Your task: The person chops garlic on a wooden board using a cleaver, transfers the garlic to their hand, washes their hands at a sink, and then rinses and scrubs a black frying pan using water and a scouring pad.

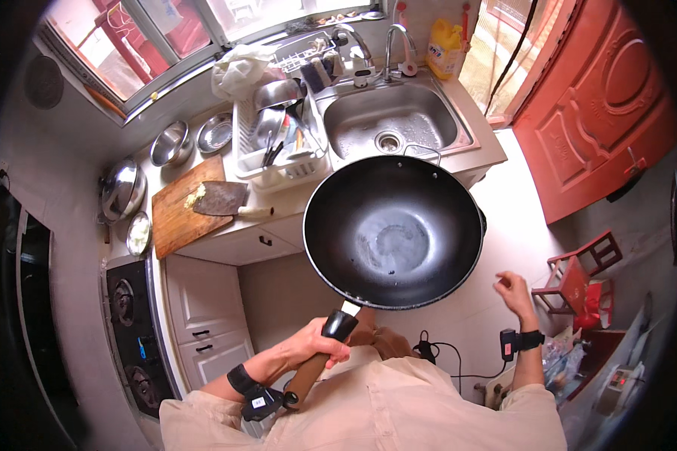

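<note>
My left hand (321,341) is closed around the brown and black handle (310,375) of a large black wok (392,231). The wok is held in the air in front of my body, its inside facing up towards me. A few small droplets or specks show on its dark surface, and its base has a paler, worn-looking patch. A wire helper loop (423,149) stands at the far rim, close to the sink's front edge. Out to the right of the wok, my right hand (512,290) hangs free with loosely bent fingers, holding nothing.
Beyond the wok is a wet steel sink (389,121). Left of it stand a white dish rack (285,169) and a wooden cutting board (183,194) bearing a cleaver (223,198) and chopped pieces. A gas hob (130,338) lies far left; a red stool (572,284) stands right.
</note>
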The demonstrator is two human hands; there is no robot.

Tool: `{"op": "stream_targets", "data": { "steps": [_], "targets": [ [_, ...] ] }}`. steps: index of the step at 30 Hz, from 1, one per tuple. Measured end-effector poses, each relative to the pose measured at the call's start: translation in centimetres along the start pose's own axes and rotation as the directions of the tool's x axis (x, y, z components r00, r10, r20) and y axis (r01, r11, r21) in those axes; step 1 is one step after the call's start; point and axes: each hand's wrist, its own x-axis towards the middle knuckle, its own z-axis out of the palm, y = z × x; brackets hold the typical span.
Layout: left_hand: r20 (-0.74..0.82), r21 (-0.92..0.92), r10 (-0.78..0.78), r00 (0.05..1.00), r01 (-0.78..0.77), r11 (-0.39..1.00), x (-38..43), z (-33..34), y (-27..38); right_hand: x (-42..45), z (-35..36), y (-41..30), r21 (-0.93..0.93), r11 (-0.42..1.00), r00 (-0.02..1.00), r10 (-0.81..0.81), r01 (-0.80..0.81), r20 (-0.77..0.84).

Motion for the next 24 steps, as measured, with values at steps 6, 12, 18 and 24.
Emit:
{"op": "stream_targets", "data": {
  "steps": [6, 12, 18, 24],
  "targets": [
    [0.057, -0.040, 0.063, 0.996, -0.061, 0.997, 6.9, -1.0, 6.8, 11.5, -7.3, -8.0, -0.114, 0.959, 0.923, -0.280, 0.258, -0.263],
    [0.048, -0.160, 0.091, 0.995, -0.082, 0.984, 12.9, -2.3, 12.9, 22.6, -10.5, -16.2, -0.163, 0.892, 0.866, -0.449, 0.421, -0.220],
    [0.007, -0.280, 0.082, 0.997, -0.077, 0.957, 17.6, -2.7, 16.7, 33.0, -7.9, -20.9, -0.201, 0.738, 0.746, -0.664, 0.644, -0.048],
    [-0.119, -0.391, 0.099, 0.988, -0.138, 0.910, 21.9, -1.8, 18.8, 43.7, -2.2, -22.7, -0.150, 0.556, 0.567, -0.823, 0.817, 0.038]
  ]
}}
